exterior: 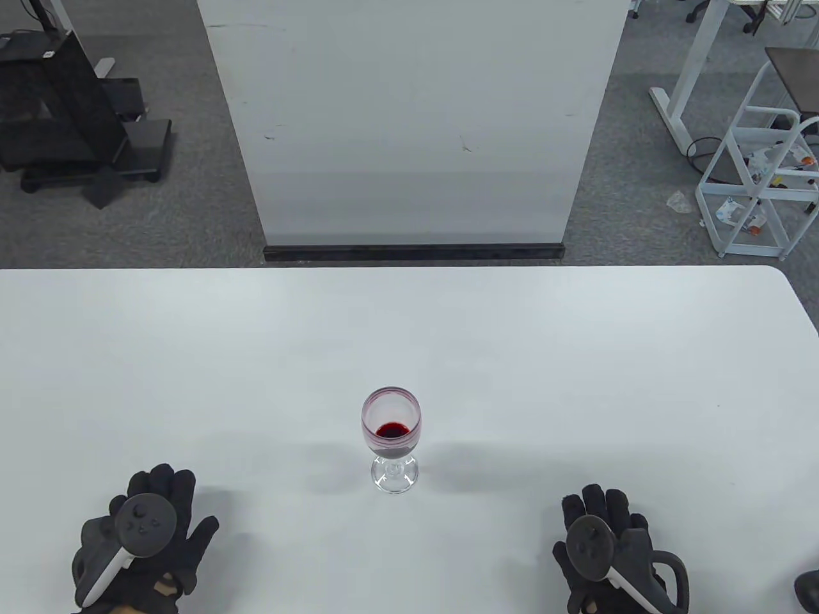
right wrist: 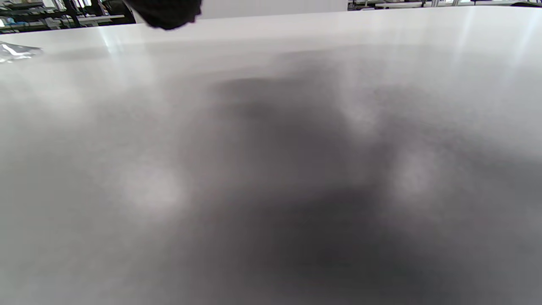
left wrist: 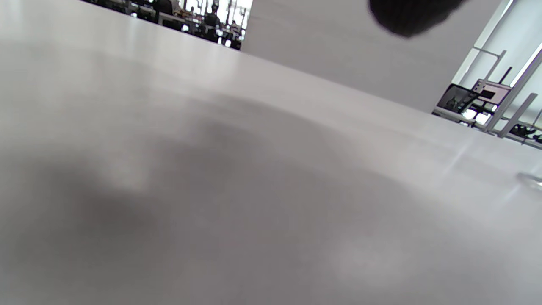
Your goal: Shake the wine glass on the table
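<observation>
A clear wine glass [exterior: 392,438] with a little red wine in its bowl stands upright on the white table [exterior: 576,358], near the front middle. Its foot shows at the right edge of the left wrist view [left wrist: 531,180] and at the left edge of the right wrist view [right wrist: 17,51]. My left hand [exterior: 144,543] rests flat on the table, fingers spread, well to the left of the glass. My right hand [exterior: 608,553] rests flat on the table well to the right of it. Neither hand touches the glass. Both hands are empty.
A tall white panel [exterior: 413,121] stands behind the table's far edge. A black stand [exterior: 57,109] is on the floor at back left and a white frame cart [exterior: 761,173] at back right.
</observation>
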`<action>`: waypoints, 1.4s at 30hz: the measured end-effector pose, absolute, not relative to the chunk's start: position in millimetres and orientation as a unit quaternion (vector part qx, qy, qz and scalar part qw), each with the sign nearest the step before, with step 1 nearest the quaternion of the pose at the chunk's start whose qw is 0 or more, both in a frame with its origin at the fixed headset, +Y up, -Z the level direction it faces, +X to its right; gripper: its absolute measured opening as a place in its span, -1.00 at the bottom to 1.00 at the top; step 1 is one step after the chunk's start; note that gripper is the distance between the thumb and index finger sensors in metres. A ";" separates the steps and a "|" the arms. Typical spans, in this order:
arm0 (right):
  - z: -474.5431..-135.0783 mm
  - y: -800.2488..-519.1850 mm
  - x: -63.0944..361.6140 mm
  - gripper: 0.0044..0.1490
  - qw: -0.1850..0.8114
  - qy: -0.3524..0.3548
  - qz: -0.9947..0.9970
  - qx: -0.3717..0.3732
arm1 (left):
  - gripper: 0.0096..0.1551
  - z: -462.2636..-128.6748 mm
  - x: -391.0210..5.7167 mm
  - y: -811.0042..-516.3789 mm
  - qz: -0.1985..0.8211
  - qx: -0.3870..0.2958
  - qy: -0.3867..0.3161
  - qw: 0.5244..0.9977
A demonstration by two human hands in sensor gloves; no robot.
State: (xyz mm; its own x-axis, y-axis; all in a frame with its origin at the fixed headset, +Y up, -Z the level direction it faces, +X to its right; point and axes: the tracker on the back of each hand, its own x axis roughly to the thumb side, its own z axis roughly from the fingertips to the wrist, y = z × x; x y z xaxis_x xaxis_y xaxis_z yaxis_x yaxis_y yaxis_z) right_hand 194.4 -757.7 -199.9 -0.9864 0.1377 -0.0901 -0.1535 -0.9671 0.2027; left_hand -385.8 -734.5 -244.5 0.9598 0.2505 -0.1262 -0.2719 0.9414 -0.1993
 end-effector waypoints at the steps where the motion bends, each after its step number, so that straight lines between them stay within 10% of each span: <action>1: -200.5 -756.8 193.8 -0.09 0.076 0.101 0.991 -0.035 | -0.09 -244.6 -385.8 -734.5 0.133 -0.108 0.049 0.984; 20: -282.3 -725.2 102.1 -0.25 0.367 0.069 0.927 0.026 | -0.09 -243.6 -384.2 -734.8 0.138 -0.110 0.036 0.984; 42: -324.9 -781.9 25.7 -0.30 0.635 0.195 0.747 -0.036 | -0.09 -244.1 -382.5 -736.2 0.135 -0.118 0.033 0.983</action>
